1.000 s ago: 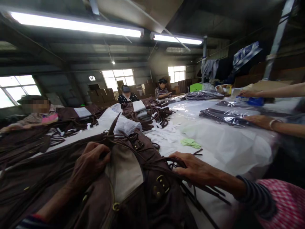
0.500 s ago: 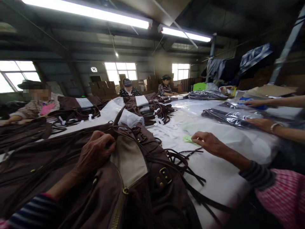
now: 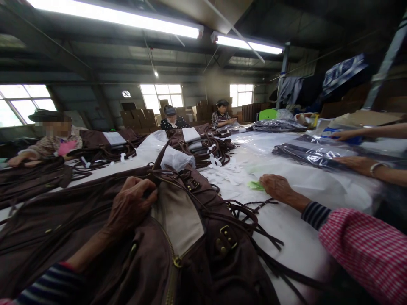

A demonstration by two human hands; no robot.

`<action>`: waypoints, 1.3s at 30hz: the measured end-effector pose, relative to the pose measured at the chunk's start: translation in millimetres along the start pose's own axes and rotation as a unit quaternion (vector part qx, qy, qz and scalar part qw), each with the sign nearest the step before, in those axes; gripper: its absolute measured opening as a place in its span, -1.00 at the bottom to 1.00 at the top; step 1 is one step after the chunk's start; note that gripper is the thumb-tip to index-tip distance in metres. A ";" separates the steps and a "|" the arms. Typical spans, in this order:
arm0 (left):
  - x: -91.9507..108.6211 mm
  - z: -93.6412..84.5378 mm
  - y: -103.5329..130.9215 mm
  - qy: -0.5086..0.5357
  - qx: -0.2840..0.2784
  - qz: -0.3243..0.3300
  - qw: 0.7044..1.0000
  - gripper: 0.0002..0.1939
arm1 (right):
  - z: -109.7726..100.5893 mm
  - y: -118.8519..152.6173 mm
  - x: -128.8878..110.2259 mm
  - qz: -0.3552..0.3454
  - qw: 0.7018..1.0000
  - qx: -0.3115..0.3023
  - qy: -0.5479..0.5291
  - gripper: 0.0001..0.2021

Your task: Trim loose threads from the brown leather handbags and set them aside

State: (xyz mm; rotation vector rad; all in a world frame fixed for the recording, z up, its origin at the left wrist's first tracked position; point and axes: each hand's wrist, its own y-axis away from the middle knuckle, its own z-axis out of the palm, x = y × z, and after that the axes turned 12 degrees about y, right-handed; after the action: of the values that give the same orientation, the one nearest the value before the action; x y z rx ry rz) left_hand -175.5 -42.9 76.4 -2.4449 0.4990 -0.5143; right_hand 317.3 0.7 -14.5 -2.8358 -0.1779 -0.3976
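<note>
A large dark brown bag [image 3: 127, 258] with brass buckles and long straps lies across the near left of the table. Its zipper is partly open, baring a beige lining [image 3: 181, 212]. My left hand [image 3: 132, 203] is closed on the bag's top edge beside the opening, fingers curled in. Out to the right, my right hand [image 3: 276, 187] is closed over small light green pieces [image 3: 256, 185] on the white table; its fingertips touch or pinch them.
White paper strips [image 3: 224, 173] and white plastic sheeting [image 3: 330, 182] cover parts of the table. More brown bags [image 3: 111, 140] lie beyond. At right, a person's hands [image 3: 358, 165] touch dark plastic-wrapped items [image 3: 302, 152]. Several people sit across the table.
The view has shifted slightly. My right forearm has come further in, showing more checked sleeve, with the hand still at the green pieces. My left hand keeps its place on the bag.
</note>
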 end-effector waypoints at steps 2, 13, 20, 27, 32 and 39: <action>0.5 -0.6 0.1 -0.001 -0.009 0.013 1.000 -0.74 | -1.5 -1.2 -0.4 0.010 1.000 0.011 -0.005 -0.72; -1.3 -3.2 -0.7 0.003 -0.025 0.045 0.999 -0.81 | -17.6 -1.3 6.7 0.055 0.971 0.016 -0.232 -0.71; 7.5 -4.2 2.5 0.035 -0.022 0.008 0.999 -0.85 | -13.0 4.7 -7.9 0.037 0.984 0.070 -0.162 -0.71; 6.2 -8.1 0.6 0.067 -0.046 -0.048 0.996 -0.84 | 4.4 2.7 4.6 0.109 0.963 0.077 -0.235 -0.83; 8.7 -13.6 -1.5 0.066 -0.066 -0.033 0.995 -0.84 | -2.6 1.9 3.7 0.164 0.908 0.078 -0.377 -0.82; 16.3 -38.8 -13.0 0.057 -0.188 0.020 0.980 -0.82 | -23.8 3.1 -9.1 0.178 0.871 0.049 -0.454 -0.75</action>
State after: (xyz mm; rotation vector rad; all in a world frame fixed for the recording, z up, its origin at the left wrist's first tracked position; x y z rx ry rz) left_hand -176.6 -58.5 117.6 -2.7655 0.7499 -0.5899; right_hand 303.0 -9.7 4.1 -2.6244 0.1503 1.0051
